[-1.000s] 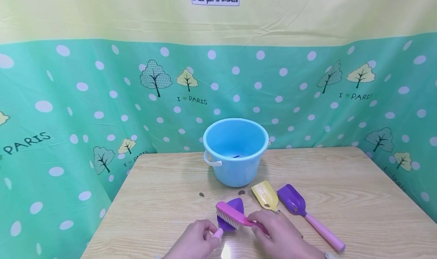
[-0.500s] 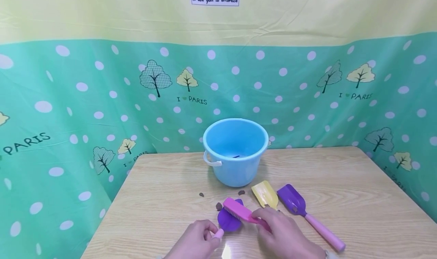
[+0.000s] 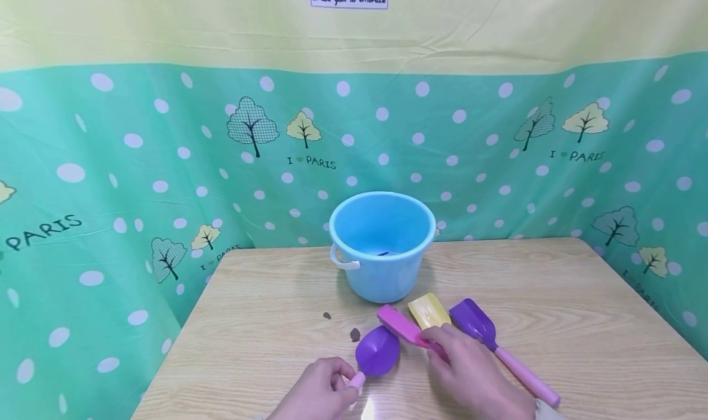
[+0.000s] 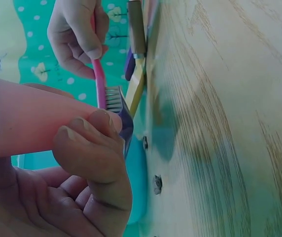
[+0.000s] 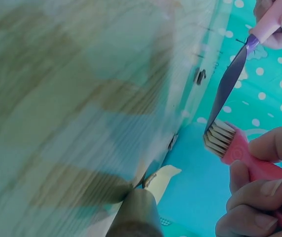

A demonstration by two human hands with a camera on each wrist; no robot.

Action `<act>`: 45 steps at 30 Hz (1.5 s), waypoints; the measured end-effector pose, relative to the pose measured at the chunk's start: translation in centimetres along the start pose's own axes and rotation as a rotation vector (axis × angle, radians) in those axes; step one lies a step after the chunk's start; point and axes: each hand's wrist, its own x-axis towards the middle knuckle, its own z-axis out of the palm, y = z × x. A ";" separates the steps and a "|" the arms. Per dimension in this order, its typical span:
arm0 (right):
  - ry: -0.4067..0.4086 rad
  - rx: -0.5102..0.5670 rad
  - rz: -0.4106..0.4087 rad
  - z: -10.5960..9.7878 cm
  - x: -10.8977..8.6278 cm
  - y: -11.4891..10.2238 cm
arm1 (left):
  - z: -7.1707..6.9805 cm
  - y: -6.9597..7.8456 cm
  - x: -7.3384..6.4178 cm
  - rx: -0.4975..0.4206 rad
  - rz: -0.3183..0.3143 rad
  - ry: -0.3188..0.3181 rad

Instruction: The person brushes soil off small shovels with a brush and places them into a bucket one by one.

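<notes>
My left hand [image 3: 323, 388] grips the pink handle of a small trowel with a pointed purple blade [image 3: 378, 353]; the left wrist view shows that blade raised above the tabletop. A pink brush [image 3: 402, 325] is held by its handle in my right hand [image 3: 470, 371]. In the right wrist view, its pale bristles [image 5: 220, 138] meet the tip of the trowel blade. Dark brown bits lie on the table, one [image 3: 354, 334] just left of the blade and a smaller one [image 3: 327, 315] farther back.
A light blue bucket [image 3: 381, 281] with a white handle stands at the back, a small dark thing inside it. Right of the brush lies a yellow scoop [image 3: 430, 311], its handle [image 4: 137, 29] brown. Beside it is a purple scoop [image 3: 474, 323] with a pink handle. Patterned cloth hangs behind the table.
The brush has swept right and away, from across the blade to its tip. A brown bit came into view left of the blade; another behind the brush is now hidden. The trowel shifted slightly right.
</notes>
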 end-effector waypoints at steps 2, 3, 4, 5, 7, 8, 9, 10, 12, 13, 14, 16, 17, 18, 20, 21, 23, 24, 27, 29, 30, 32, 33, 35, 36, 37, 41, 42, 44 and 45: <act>0.001 -0.005 0.019 -0.1 0.0 0.1 | 0.0 0.0 0.0 -0.007 -0.004 -0.002; -0.004 -0.002 0.031 -0.1 0.0 0.2 | 0.0 0.0 0.0 -0.013 -0.009 -0.004; -0.005 -0.002 0.038 -0.2 0.1 0.2 | 0.0 0.0 0.0 -0.017 -0.013 -0.005; -0.003 -0.006 0.041 -0.3 0.1 0.3 | 0.0 0.0 0.0 -0.023 -0.013 -0.007; 0.003 -0.012 0.046 -0.4 0.2 0.4 | 0.0 0.0 -0.1 -0.036 -0.017 -0.010; 0.009 -0.012 0.046 -0.5 0.2 0.4 | 0.0 0.0 -0.1 -0.042 -0.016 -0.012; 0.019 -0.006 0.046 -0.6 0.3 0.5 | 0.0 0.0 -0.1 -0.046 -0.018 -0.012; 0.028 0.000 0.045 -0.7 0.3 0.5 | 0.0 0.0 -0.1 -0.053 -0.012 -0.013; 0.045 0.021 0.049 -0.8 0.4 0.6 | -0.1 0.0 -0.1 -0.067 -0.005 -0.014; 0.056 0.034 0.049 -0.9 0.4 0.6 | -0.1 0.0 -0.1 -0.073 0.000 -0.015; 0.067 0.050 0.050 -1.0 0.4 0.7 | -0.1 -0.1 -0.1 -0.085 0.006 -0.016; 0.093 0.068 0.037 -1.2 0.4 0.7 | -0.1 -0.1 -0.1 -0.111 0.012 -0.020; 0.104 0.074 0.032 -1.4 0.4 0.7 | -0.1 -0.1 -0.1 -0.124 0.011 -0.023; 0.111 0.080 0.030 -1.5 0.4 0.7 | -0.1 -0.1 -0.1 -0.141 0.009 -0.026; 0.110 0.090 0.033 -1.7 0.4 0.6 | -0.2 0.0 -0.1 -0.184 -0.006 -0.038; 0.105 0.095 0.034 -1.8 0.4 0.6 | -0.2 0.0 -0.2 -0.210 -0.018 -0.047; 0.085 0.112 0.055 -2.1 0.4 0.5 | -0.3 0.1 -0.2 -0.267 -0.043 -0.063; 0.075 0.121 0.065 -2.2 0.4 0.5 | -0.3 0.1 -0.2 -0.294 -0.054 -0.071; 0.058 0.143 0.087 -2.5 0.4 0.4 | -0.4 0.1 -0.2 -0.367 -0.075 -0.089; 0.054 0.154 0.091 -2.7 0.3 0.5 | -0.4 0.0 -0.1 -0.383 -0.074 -0.091; 0.055 0.157 0.089 -2.7 0.3 0.5 | -0.5 0.0 -0.1 -0.390 -0.077 -0.094; 0.054 0.162 0.082 -2.8 0.3 0.4 | -0.5 -0.1 0.0 -0.397 -0.077 -0.099; 0.055 0.162 0.077 -2.9 0.3 0.4 | -0.5 -0.1 0.0 -0.400 -0.082 -0.100; 0.056 0.164 0.071 -2.9 0.2 0.4 | -0.5 -0.1 0.1 -0.402 -0.085 -0.101; 0.055 0.165 0.069 -2.9 0.2 0.4 | -0.4 -0.1 0.1 -0.405 -0.086 -0.103; 0.057 0.166 0.066 -2.9 0.2 0.4 | -0.4 -0.1 0.1 -0.408 -0.082 -0.102; 0.077 0.164 0.044 -2.8 0.0 0.4 | -0.4 -0.1 0.0 -0.405 -0.061 -0.111; 0.082 0.164 0.038 -2.8 0.0 0.3 | -0.4 -0.1 0.0 -0.410 -0.056 -0.117; 0.091 0.162 0.024 -2.7 -0.1 0.3 | -0.4 -0.2 0.0 -0.424 -0.048 -0.131; 0.092 0.163 0.021 -2.7 -0.1 0.2 | -0.3 -0.2 0.0 -0.431 -0.045 -0.137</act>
